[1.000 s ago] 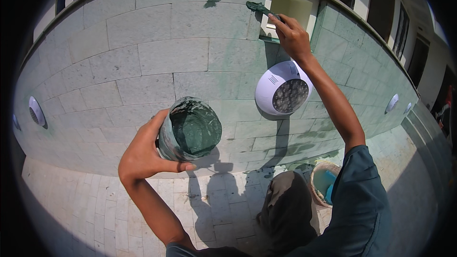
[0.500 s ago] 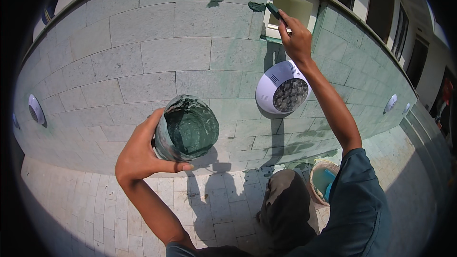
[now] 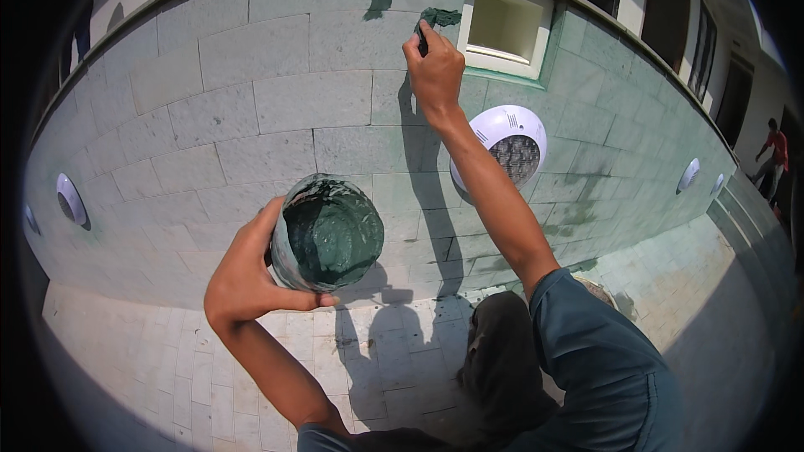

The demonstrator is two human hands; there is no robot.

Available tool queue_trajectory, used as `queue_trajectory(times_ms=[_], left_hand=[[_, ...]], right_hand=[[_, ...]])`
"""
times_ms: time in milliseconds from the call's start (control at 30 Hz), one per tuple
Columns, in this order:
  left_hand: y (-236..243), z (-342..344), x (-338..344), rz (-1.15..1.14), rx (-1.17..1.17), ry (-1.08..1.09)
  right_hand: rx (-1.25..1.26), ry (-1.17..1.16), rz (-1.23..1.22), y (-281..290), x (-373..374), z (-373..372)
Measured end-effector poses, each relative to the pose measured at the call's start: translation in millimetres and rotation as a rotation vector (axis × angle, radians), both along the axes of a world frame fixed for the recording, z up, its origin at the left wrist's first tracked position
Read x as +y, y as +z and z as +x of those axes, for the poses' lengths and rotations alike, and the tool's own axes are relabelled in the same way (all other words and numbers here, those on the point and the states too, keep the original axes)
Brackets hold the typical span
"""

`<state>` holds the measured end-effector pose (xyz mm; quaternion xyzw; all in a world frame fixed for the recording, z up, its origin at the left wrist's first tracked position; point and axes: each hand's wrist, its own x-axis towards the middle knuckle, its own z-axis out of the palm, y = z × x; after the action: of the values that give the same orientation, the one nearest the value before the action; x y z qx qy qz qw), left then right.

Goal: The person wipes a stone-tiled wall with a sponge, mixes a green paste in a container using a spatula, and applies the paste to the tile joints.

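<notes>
1. Our left hand (image 3: 243,285) grips a round container (image 3: 327,233) of dark green paste, held in front of the tiled wall (image 3: 201,117).
2. Our right hand (image 3: 434,75) clenches a small tool (image 3: 423,38), pressing green paste (image 3: 440,17) onto the wall beside the square niche (image 3: 507,29), above the round light (image 3: 507,146).

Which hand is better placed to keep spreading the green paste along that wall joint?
The right hand. It is raised against the tiled wall, pressing a dark tool into the green smear. The left hand is lower, wrapped around the container of green paste.
</notes>
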<state>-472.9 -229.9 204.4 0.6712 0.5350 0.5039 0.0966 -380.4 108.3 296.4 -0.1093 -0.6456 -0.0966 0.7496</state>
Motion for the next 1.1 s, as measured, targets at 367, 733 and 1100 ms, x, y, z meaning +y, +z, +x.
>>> queue_trajectory(times_ms=[367,733,1100], left_hand=[[-3.8,-6.5,-19.4,-0.007,-0.065,0.004],[-2.8,-5.6,-17.5,-0.001,-0.023,-0.009],[0.0,-0.4,-22.6,-0.024,-0.048,-0.036]], right_hand=[[-0.01,0.049,0.011,-2.6,-12.4,11.7],[-0.12,0.022,0.08,-9.2,5.6,-3.1],[-0.132,0.027,0.092,9.1,8.3,44.4]])
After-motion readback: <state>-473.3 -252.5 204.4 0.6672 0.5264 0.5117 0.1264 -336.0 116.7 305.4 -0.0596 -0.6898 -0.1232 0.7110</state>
